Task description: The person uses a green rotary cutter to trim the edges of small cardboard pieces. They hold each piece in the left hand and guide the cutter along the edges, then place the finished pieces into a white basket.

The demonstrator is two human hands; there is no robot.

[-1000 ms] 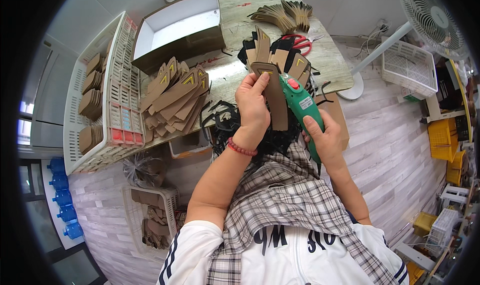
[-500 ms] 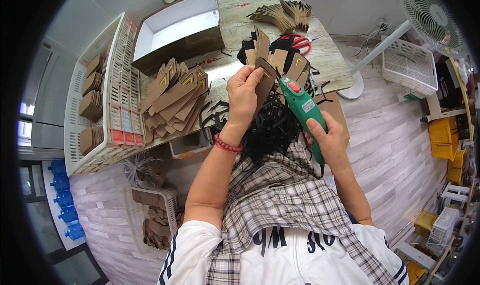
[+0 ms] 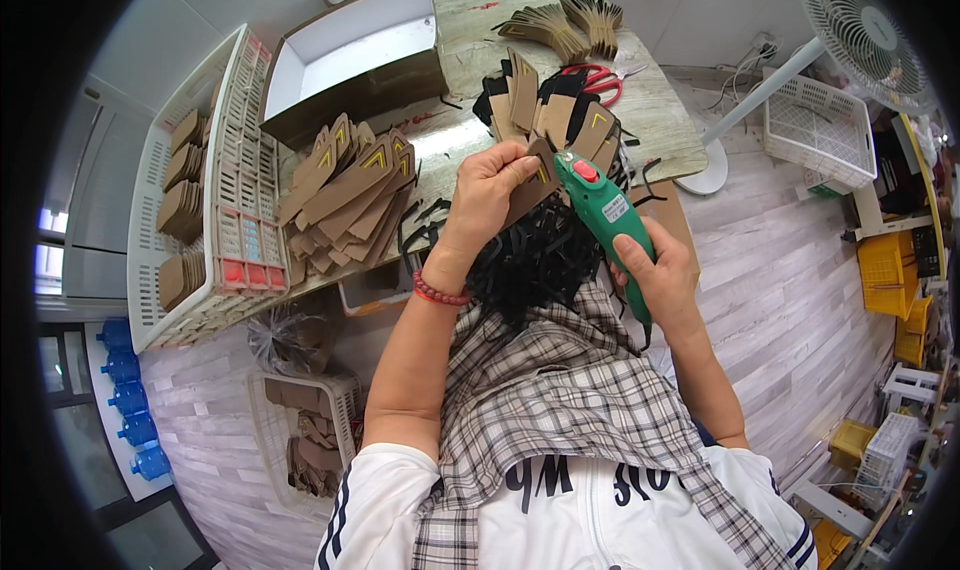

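The person's left hand (image 3: 490, 195) is clenched round a brown cardboard tag (image 3: 533, 180), thumb and fingers pinching it by its upper left part so that its lower right end is offered to the tool. The right hand (image 3: 655, 275) grasps a green handheld tool (image 3: 605, 210) with a red button near its nose; the nose touches the tag at about 3 o'clock from the left hand. The tag is held in the air over the near edge of the table (image 3: 660, 120), above a heap of black strips (image 3: 530, 265) lying in the lap on a checked cloth (image 3: 560, 390).

To do this step well, the tag would best be kept flat and steady against the tool's nose, with the left fingers staying on the far part of the card, clear of the contact point. The right hand's grip is far back on the body, so the wrist should stay firm while the button is worked (whether a finger rests on it cannot be told).

At 10 o'clock from the hands lies a pile of finished-looking brown tags (image 3: 350, 185); at 12 o'clock stand more tags (image 3: 545, 105), with red-handled scissors (image 3: 600, 80) just beyond.
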